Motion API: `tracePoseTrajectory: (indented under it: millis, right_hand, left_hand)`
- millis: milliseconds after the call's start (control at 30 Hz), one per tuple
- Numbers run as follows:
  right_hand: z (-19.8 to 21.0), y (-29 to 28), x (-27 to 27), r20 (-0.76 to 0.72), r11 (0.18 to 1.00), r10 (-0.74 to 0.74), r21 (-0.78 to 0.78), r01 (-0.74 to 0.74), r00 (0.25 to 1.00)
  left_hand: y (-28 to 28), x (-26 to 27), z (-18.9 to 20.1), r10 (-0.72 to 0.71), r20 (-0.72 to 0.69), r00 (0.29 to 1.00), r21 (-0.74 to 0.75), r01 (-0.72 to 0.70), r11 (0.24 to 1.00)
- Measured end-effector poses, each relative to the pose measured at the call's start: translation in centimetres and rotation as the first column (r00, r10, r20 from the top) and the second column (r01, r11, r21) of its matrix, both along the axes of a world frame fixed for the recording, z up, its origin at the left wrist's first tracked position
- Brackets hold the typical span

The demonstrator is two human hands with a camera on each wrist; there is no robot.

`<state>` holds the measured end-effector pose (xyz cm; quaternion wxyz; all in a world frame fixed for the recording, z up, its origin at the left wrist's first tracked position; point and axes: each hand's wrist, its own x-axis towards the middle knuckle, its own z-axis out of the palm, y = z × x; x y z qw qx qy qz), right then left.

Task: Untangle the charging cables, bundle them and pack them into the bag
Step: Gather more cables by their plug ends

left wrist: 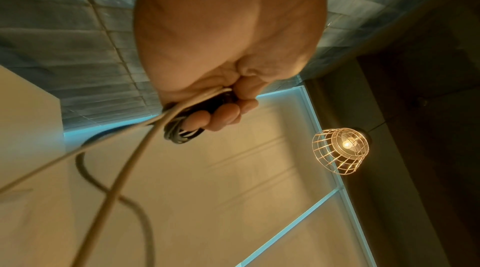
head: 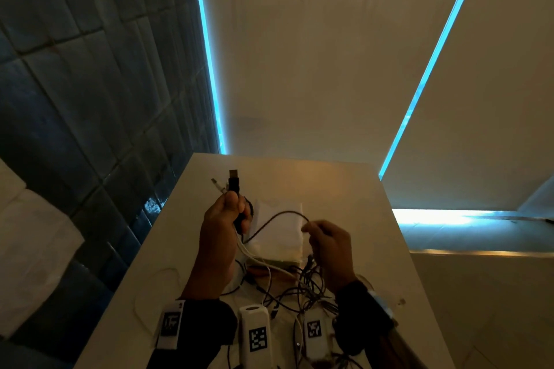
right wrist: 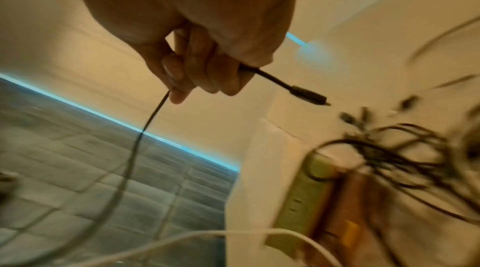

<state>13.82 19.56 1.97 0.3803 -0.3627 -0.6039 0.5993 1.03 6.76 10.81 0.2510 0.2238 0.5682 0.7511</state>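
My left hand (head: 229, 213) is raised over the white table (head: 353, 189) and grips a coiled bundle of cables (left wrist: 189, 127); a black USB plug (head: 234, 180) and a white plug (head: 216, 184) stick out above the fist. White cables (left wrist: 124, 168) trail down from it. My right hand (head: 328, 244) pinches a thin black cable (head: 278, 216) that arcs across to the left hand. In the right wrist view its small plug end (right wrist: 309, 97) pokes out past the fingers (right wrist: 221, 74). A tangle of dark cables (head: 302, 287) lies on the table below both hands.
A white bag (head: 281, 234) lies flat on the table behind the hands, with a green and brown object (right wrist: 324, 199) at its near edge. A dark tiled wall (head: 75, 99) stands to the left. A wire-cage lamp (left wrist: 340, 149) hangs overhead.
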Motion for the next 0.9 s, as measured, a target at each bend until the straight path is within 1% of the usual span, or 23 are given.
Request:
tracePoseTrajectory:
  millis: [67, 133, 200, 233, 300, 367, 433, 500, 600, 667, 733, 800, 833, 900]
  right_hand:
    - [3.5, -0.6, -0.4, -0.096, 0.995, 0.078, 0.071, -0.071, 0.992]
    - [6.3, -1.7, -0.6, -0.162, 0.975, 0.19, 0.148, -0.166, 0.968]
    - [8.0, -2.7, -0.7, -0.19, 0.937, 0.317, 0.217, -0.275, 0.929]
    - [8.3, -3.2, -0.8, -0.199, 0.913, 0.381, 0.235, -0.334, 0.903]
    - [8.2, -3.8, -0.8, -0.193, 0.858, 0.5, 0.242, -0.453, 0.845]
    - [7.4, -4.1, -0.6, -0.153, 0.807, 0.584, 0.211, -0.551, 0.797]
    - [6.2, -4.1, -0.3, -0.09, 0.783, 0.619, 0.157, -0.602, 0.781]
    - [5.0, -3.9, 0.2, -0.031, 0.798, 0.598, 0.108, -0.593, 0.801]
    - [3.2, -3.3, 1.1, 0.06, 0.82, 0.56, 0.104, -0.563, 0.826]
    - [2.4, -2.9, 1.6, 0.127, 0.829, 0.529, 0.134, -0.543, 0.839]
    - [1.7, -2.5, 2.3, 0.199, 0.84, 0.477, 0.183, -0.511, 0.856]
    - [1.0, -1.8, 3.3, 0.271, 0.857, 0.385, 0.249, -0.45, 0.882]
    - [0.6, -1.3, 4.1, 0.32, 0.872, 0.315, 0.274, -0.406, 0.894]
    - [-0.5, 0.3, 6.8, 0.437, 0.899, 0.135, 0.323, -0.295, 0.889]
  left_hand:
    - [0.6, 0.5, -0.2, -0.023, 0.016, 1.0, -0.025, 0.024, 0.999]
    - [1.0, 0.8, -0.3, -0.048, 0.022, 0.999, -0.052, 0.049, 0.997]
    - [1.1, 1.2, -0.2, -0.067, 0.04, 0.997, -0.06, 0.069, 0.996]
    - [1.0, 1.4, 0.0, -0.073, 0.085, 0.994, -0.046, 0.077, 0.996]
    - [0.6, 1.5, 0.6, -0.127, 0.231, 0.965, 0.046, 0.119, 0.992]
    - [0.0, 1.3, 1.2, -0.242, 0.357, 0.902, 0.206, 0.177, 0.962]
    - [-0.5, 0.9, 1.6, -0.297, 0.413, 0.861, 0.322, 0.167, 0.932]
    - [-0.6, 0.7, 1.7, -0.288, 0.412, 0.865, 0.369, 0.131, 0.92]
    - [-0.6, 1.1, 1.6, -0.257, 0.371, 0.892, 0.367, 0.114, 0.923]
    - [-0.4, 1.3, 1.5, -0.231, 0.341, 0.911, 0.322, 0.118, 0.94]
    - [-0.1, 1.6, 1.2, -0.176, 0.264, 0.948, 0.238, 0.112, 0.965]
    - [0.2, 1.6, 0.6, -0.093, 0.126, 0.988, 0.114, 0.079, 0.99]
    - [0.3, 1.6, 0.5, -0.058, 0.07, 0.996, 0.061, 0.054, 0.997]
    - [0.2, 1.3, 0.4, -0.012, 0.03, 0.999, 0.013, 0.012, 1.0]
